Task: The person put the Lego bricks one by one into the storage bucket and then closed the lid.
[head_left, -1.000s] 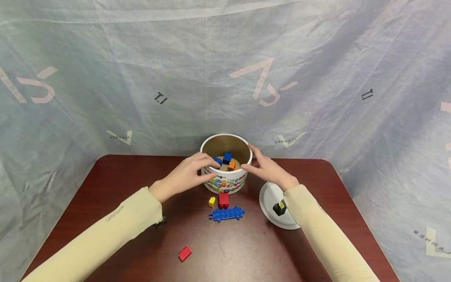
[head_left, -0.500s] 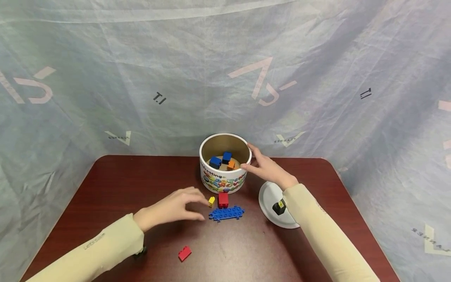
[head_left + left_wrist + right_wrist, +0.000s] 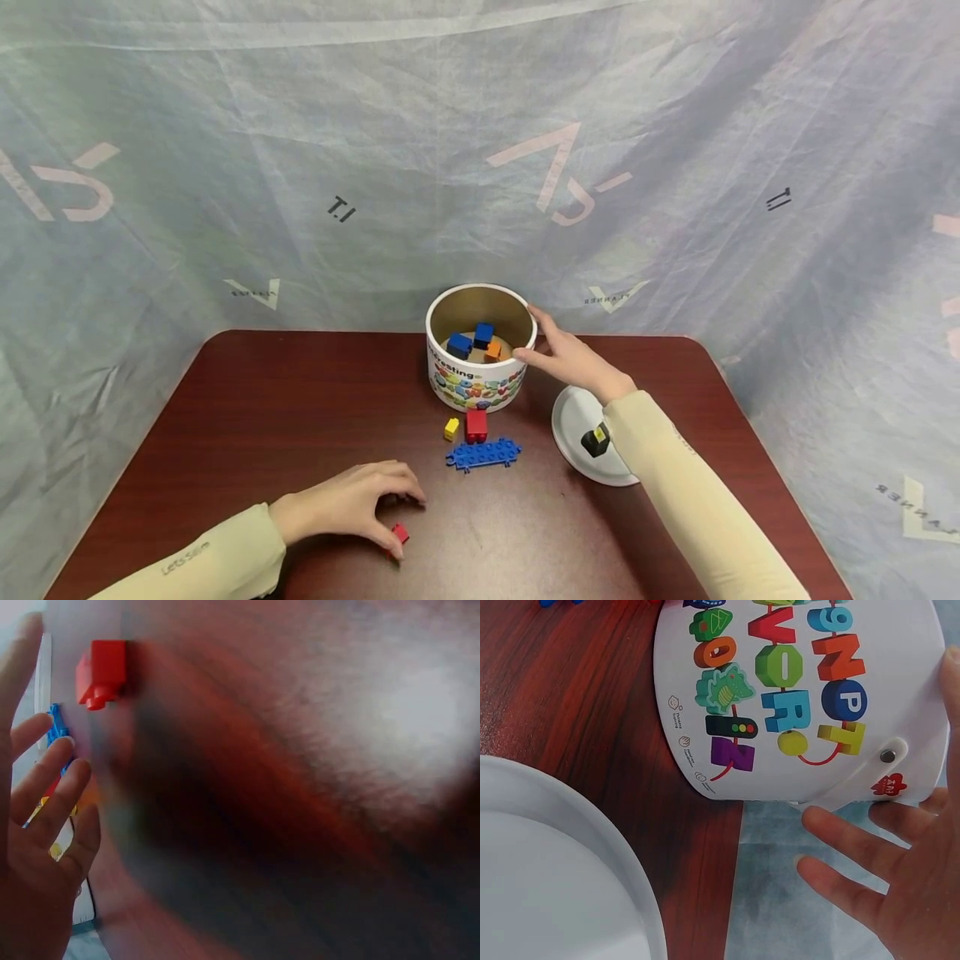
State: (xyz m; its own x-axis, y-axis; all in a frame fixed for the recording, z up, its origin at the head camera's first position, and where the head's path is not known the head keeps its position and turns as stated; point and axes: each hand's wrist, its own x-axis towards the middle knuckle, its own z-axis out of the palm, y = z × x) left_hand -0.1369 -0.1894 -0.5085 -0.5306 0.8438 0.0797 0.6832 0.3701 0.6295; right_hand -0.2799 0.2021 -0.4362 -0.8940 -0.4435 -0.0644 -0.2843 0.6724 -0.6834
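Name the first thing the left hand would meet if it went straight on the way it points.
Most likely the small red brick, lying right in front of the left hand; depth is unclear, so I cannot tell how wide the gap is.

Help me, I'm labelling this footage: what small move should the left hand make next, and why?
Probably close the left hand on the small red brick: it is open beside the brick, and the left wrist view shows a gap between them.
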